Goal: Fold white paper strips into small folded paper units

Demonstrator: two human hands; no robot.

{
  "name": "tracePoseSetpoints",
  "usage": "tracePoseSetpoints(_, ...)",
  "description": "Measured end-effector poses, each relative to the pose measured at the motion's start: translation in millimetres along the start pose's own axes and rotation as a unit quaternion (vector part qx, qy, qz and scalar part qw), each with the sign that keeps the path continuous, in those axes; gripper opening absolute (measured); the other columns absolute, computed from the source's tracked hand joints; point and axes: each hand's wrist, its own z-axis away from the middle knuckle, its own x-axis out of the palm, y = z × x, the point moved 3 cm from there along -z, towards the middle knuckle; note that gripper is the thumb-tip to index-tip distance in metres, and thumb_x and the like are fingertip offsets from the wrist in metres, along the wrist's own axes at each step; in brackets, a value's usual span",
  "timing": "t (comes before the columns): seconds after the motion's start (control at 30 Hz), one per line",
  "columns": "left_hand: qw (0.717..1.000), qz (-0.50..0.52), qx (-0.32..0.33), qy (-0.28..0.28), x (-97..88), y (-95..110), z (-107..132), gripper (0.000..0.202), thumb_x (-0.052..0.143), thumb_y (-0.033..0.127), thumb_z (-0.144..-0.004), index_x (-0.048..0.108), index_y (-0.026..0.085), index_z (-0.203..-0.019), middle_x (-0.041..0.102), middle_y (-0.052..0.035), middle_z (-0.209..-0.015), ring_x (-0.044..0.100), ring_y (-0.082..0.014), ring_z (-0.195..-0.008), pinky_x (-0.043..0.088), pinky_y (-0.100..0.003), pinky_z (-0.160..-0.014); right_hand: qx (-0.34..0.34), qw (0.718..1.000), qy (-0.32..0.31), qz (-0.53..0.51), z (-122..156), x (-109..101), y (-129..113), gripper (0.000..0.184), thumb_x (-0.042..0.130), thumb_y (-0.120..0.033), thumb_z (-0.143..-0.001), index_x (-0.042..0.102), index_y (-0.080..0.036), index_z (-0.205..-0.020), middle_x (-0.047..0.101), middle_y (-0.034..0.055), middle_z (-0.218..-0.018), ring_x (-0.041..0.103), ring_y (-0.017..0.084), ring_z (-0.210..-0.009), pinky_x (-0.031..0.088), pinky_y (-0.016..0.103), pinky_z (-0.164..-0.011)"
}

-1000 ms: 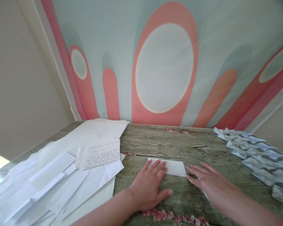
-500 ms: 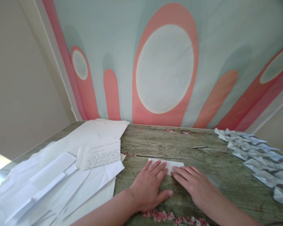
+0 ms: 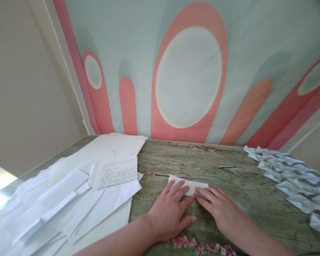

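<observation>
Tabletop (image 3: 176,160), grey-brown woodgrain, reached past the white paper strip (image 3: 192,185) to its far edge | your left hand (image 3: 168,210), splayed open, covered its left part | your right hand (image 3: 216,207) touched its right end, thumb hidden, pinch unclear
</observation>
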Motion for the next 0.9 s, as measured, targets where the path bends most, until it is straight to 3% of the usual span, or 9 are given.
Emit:
tracePoseSetpoints(0.3, 0.997, -0.062, -0.031, 0.029, 5.4, 5, -1, 0.044, 0.035, 0.048, -0.092, 0.054, 0.021, -0.120, 0.051, -0.0010, -0.129, 0.023, -0.0215, -0.132, 0.012, -0.041, -0.111, 0.007, 1.000, -0.018, -0.003, 1, 3, 2, 0.030, 0.052, -0.007, -0.079, 0.064, -0.021, -0.102, 0.065, 0.0026, -0.106, 0.055, 0.018, -0.092, 0.042, 0.032, -0.080)
tracePoseSetpoints(0.47, 0.988, -0.148, -0.030, 0.029, 11.0, 11, 2, 0.052, 0.035, 0.051, -0.090, 0.056, 0.013, -0.120, 0.054, -0.0070, -0.126, 0.023, -0.0251, -0.132, 0.009, -0.043, -0.110, 0.009, 1.000, -0.021, -0.003, 1, 2, 3, 0.032, 0.052, -0.006, -0.078, 0.064, -0.023, -0.102, 0.065, 0.0018, -0.107, 0.055, 0.018, -0.091, 0.042, 0.032, -0.080)
tracePoseSetpoints(0.63, 0.964, -0.251, -0.088, 0.018, 16.0, 13, 5, 0.057, 0.045, 0.057, -0.084, 0.065, 0.009, -0.107, 0.060, -0.0170, -0.115, 0.033, -0.0312, -0.127, 0.009, -0.048, -0.109, 0.004, 0.999, -0.031, -0.003, 1, 4, 4, 0.033, 0.054, -0.008, -0.078, 0.064, -0.023, -0.105, 0.065, 0.0024, -0.109, 0.054, 0.018, -0.091, 0.042, 0.032, -0.080)
tracePoseSetpoints(0.9, 0.938, -0.313, -0.145, -0.017, 20.5, 10, 6, 0.062, 0.043, 0.062, -0.081, 0.067, 0.010, -0.105, 0.061, -0.0172, -0.113, 0.042, -0.0317, -0.121, 0.009, -0.047, -0.107, 0.004, 0.999, -0.034, -0.022, 2, 6, 4, 0.034, 0.052, -0.007, -0.078, 0.064, -0.022, -0.105, 0.064, 0.0037, -0.111, 0.054, 0.018, -0.093, 0.042, 0.033, -0.083)
